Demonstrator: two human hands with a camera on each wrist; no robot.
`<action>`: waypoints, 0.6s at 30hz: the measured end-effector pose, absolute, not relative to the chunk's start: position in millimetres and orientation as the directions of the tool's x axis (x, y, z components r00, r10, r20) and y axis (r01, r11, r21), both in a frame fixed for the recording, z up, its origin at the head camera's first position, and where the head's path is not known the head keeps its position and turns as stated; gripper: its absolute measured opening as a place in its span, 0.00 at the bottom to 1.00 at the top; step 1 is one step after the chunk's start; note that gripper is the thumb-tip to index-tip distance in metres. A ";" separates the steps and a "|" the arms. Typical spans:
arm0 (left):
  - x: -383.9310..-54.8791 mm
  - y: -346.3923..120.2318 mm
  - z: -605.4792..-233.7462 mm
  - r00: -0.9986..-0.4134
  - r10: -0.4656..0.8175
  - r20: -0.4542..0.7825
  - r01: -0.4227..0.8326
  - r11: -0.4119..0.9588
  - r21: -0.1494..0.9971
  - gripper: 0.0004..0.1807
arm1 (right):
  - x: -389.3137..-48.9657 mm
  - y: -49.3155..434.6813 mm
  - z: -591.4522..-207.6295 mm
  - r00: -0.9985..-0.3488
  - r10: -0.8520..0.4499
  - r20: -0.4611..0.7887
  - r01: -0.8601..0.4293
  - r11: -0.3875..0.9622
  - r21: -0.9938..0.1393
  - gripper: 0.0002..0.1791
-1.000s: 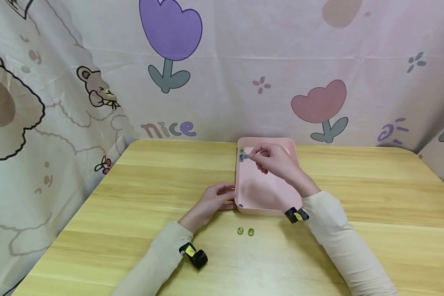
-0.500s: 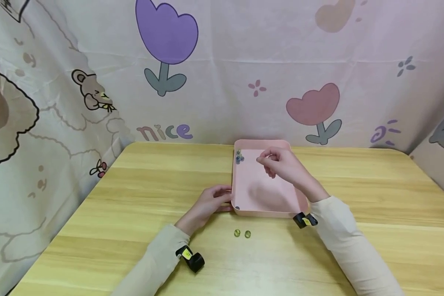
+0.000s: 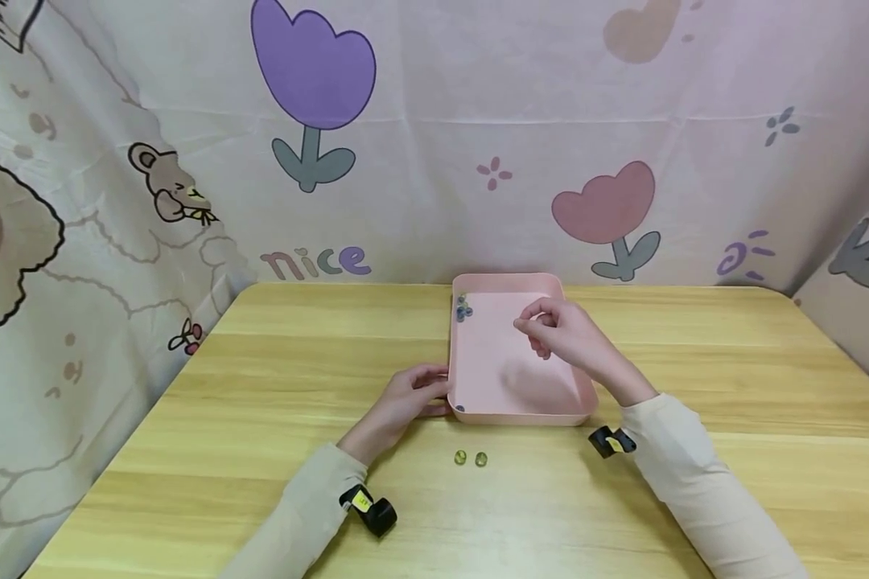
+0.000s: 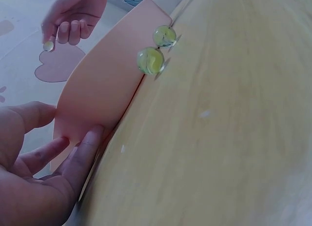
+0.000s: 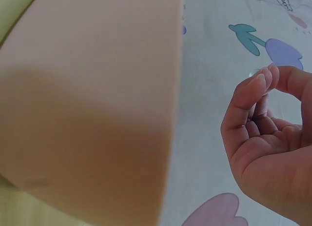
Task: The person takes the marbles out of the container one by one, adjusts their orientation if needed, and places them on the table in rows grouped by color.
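A pink rectangular tray (image 3: 507,346) stands on the table. My left hand (image 3: 414,394) is at its left side near the front corner; in the left wrist view, the extended fingertips touch the outer wall. Above the tray, my right hand (image 3: 561,334) pinches a small clear marble (image 4: 48,46) between thumb and fingertips; the fingers mostly hide it in the right wrist view. Several blue and greenish marbles (image 3: 463,310) cluster in the tray's back left corner. One dark marble (image 3: 459,408) lies in the front left corner, partly covered by the rim.
Two yellow-green glass marbles, a left one (image 3: 460,457) and a right one (image 3: 481,459), lie on the wooden table (image 3: 319,338) in front of the tray. A printed cloth (image 3: 434,96) hangs behind the table's back edge.
My right hand has drawn away from the marble cluster, toward the right and slightly nearer, with a marble in its fingertips. My left hand stays against the tray. The head view has shifted slightly.
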State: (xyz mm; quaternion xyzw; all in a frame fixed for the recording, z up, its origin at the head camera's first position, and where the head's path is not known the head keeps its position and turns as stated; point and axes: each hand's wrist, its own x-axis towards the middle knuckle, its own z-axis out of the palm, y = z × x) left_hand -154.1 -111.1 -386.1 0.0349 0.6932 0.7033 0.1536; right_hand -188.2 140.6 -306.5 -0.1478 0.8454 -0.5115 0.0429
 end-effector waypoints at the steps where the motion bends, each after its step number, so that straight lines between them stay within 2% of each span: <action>1: -153.7 -110.9 -387.4 -0.950 0.264 -0.167 -0.171 0.007 0.985 0.20 | -187.7 141.3 -307.2 -0.954 -0.291 0.076 -0.202 0.431 -0.879 0.11; 18: -160.6 -113.4 -392.2 -0.949 0.261 -0.177 -0.189 -0.021 0.982 0.21 | -187.9 142.3 -307.7 -0.960 -0.263 0.096 -0.208 0.443 -0.872 0.09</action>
